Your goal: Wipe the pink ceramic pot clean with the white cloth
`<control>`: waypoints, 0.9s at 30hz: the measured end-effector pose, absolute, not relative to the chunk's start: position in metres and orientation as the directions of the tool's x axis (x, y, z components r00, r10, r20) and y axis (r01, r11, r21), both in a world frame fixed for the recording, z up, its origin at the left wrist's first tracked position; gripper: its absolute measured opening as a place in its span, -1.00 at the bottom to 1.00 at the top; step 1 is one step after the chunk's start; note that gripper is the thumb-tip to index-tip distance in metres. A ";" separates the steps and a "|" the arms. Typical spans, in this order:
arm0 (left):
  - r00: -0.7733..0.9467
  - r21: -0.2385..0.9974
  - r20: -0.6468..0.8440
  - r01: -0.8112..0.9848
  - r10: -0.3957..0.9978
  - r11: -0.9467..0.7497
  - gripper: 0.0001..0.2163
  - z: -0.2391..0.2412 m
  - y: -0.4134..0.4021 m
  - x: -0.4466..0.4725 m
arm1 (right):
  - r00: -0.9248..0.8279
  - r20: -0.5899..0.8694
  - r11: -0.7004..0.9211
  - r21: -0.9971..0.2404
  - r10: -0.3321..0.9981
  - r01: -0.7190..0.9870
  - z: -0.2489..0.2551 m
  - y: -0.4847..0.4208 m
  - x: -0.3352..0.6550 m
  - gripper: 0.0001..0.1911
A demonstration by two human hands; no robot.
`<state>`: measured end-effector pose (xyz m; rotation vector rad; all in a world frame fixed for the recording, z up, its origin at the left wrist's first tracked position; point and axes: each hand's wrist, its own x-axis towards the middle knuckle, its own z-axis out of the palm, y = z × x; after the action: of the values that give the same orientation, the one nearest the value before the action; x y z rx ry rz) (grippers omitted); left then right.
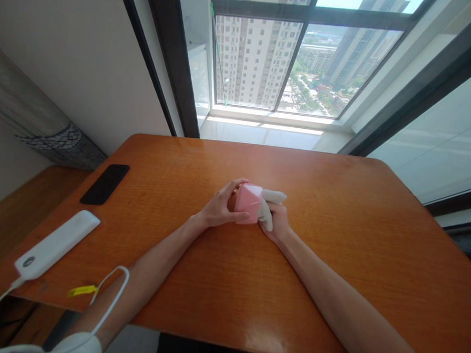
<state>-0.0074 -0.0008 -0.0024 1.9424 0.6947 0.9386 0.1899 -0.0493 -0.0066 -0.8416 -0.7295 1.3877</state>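
Observation:
A small pink faceted box-like object (250, 204) is held just above or on the middle of the table. My left hand (224, 203) grips it from the left, thumb along the near edge and fingers over the far edge. Two rounded grey-white pieces (265, 214) stick out on its right side; whether they are joined to it I cannot tell. Close against these pieces, my right hand (278, 221) is closed around that side, with its fingers mostly hidden behind them.
The brown wooden table (325, 276) has rounded corners. A black phone (104, 184) lies at the far left, and nearer stands a long white device (58, 246) with a cable. A white cord (119, 291) with a yellow tag (81, 291) loops by my left forearm. Behind is a window (257, 62).

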 end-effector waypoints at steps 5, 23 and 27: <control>0.572 0.876 0.304 0.146 0.762 -0.460 -0.17 -0.001 -0.001 -0.007 | 0.043 -0.039 -0.012 -0.865 0.998 -0.501 -0.002 -0.053 0.189 -0.96; 0.640 0.893 0.281 0.099 0.715 -0.440 0.05 -0.003 0.001 -0.009 | 0.051 -0.109 -0.062 -0.831 0.993 -0.553 -0.008 -0.048 0.191 -0.93; 0.638 0.860 0.375 0.031 0.672 -0.510 0.24 -0.008 0.000 -0.007 | 0.029 -0.112 -0.075 -0.816 0.993 -0.573 -0.007 -0.044 0.196 -0.94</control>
<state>-0.0072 0.0000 -0.0082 1.9595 0.5526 0.8991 0.1959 -0.0442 -0.0072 -0.8437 -0.6597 1.4619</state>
